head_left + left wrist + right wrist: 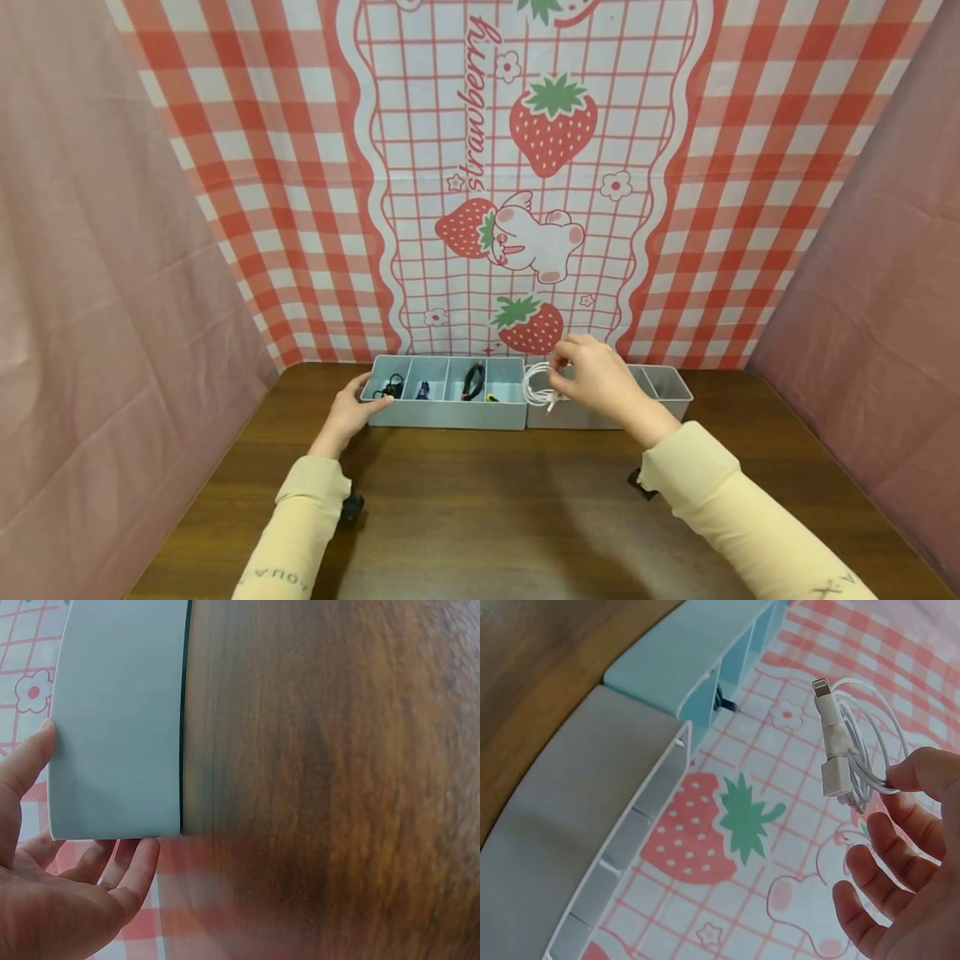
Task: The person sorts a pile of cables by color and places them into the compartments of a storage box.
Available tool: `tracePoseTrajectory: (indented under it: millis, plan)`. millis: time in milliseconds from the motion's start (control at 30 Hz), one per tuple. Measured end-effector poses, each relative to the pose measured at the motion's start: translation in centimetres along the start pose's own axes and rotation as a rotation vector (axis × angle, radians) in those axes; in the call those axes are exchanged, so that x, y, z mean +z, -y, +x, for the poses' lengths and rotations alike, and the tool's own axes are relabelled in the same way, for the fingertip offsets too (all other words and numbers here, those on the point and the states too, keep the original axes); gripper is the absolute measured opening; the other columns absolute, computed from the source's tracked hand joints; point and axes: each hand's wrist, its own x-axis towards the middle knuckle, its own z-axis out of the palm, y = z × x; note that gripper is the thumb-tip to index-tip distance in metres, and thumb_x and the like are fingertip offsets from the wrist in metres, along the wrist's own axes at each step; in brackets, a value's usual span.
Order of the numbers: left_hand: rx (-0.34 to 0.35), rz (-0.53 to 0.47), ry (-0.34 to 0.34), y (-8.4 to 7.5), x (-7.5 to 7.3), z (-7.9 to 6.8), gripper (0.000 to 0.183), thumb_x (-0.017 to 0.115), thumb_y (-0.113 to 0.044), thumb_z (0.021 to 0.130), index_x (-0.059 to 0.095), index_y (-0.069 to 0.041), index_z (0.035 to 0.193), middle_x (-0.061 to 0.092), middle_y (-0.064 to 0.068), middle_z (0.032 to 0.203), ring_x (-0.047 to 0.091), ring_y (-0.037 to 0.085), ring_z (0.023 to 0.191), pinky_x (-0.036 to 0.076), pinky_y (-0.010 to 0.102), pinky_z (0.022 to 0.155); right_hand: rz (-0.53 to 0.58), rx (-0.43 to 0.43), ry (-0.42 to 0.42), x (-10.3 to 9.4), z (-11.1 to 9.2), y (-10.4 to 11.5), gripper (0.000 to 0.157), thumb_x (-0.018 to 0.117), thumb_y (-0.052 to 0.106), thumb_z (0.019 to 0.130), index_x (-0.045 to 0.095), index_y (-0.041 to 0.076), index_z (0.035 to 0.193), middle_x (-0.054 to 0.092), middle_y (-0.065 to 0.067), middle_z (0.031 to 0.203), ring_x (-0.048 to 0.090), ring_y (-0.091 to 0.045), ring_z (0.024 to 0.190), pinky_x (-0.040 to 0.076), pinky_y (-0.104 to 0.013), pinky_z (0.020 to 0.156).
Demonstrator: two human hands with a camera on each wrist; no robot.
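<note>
A coiled white charging cable (537,385) hangs from my right hand (592,375), above the left end of the grey divided box (573,416). In the right wrist view, thumb and forefinger pinch the cable (859,750), its plug pointing up and the other fingers loosely bent. My left hand (349,414) holds the left end of the light blue divided box (450,414). The left wrist view has the thumb (30,761) at the box's rim and the other fingers against its end wall. Inside the blue box sits a black cable (392,387) in the leftmost compartment.
Other blue compartments hold a small dark purple item (423,390), a black-handled tool (473,382) and something yellow (492,398). Both boxes stand end to end at the back of the wooden table (480,500), against a checked strawberry cloth (300,208). Pink curtains (97,292) flank it.
</note>
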Motion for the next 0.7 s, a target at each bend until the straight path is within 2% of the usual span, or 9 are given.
tracePoseTrajectory:
  millis: [233, 567, 700]
  plan:
    - [0.009, -0.010, -0.006, -0.2, 0.0, 0.0, 0.074, 0.069, -0.023, 0.086, 0.030, -0.003, 0.146, 0.035, 0.028, 0.142, 0.037, 0.039, 0.128, 0.036, 0.054, 0.101, -0.027, -0.010, 0.002, -1.5, 0.0, -0.6, 0.011, 0.071, 0.015, 0.078, 0.061, 0.015, 0.075, 0.057, 0.001, 0.079, 0.056, -0.018, 0.077, 0.047, -0.035, 0.064]
    - [0.006, -0.019, -0.005, -0.1, 0.0, 0.0, 0.074, 0.070, -0.023, 0.085, 0.031, -0.004, 0.145, 0.035, 0.028, 0.142, 0.038, 0.039, 0.127, 0.036, 0.054, 0.101, -0.056, 0.009, -0.024, -3.8, -0.1, -1.4, 0.010, 0.072, 0.014, 0.077, 0.062, 0.013, 0.076, 0.057, -0.001, 0.080, 0.054, -0.018, 0.075, 0.048, -0.036, 0.064]
    - [0.007, -0.010, -0.002, -0.1, 0.0, -0.1, 0.074, 0.070, -0.024, 0.086, 0.031, -0.004, 0.145, 0.036, 0.028, 0.142, 0.039, 0.040, 0.126, 0.037, 0.054, 0.100, -0.070, 0.020, -0.011, -4.6, -0.2, -1.8, 0.009, 0.070, 0.014, 0.079, 0.062, 0.013, 0.076, 0.057, -0.001, 0.081, 0.053, -0.018, 0.076, 0.047, -0.036, 0.063]
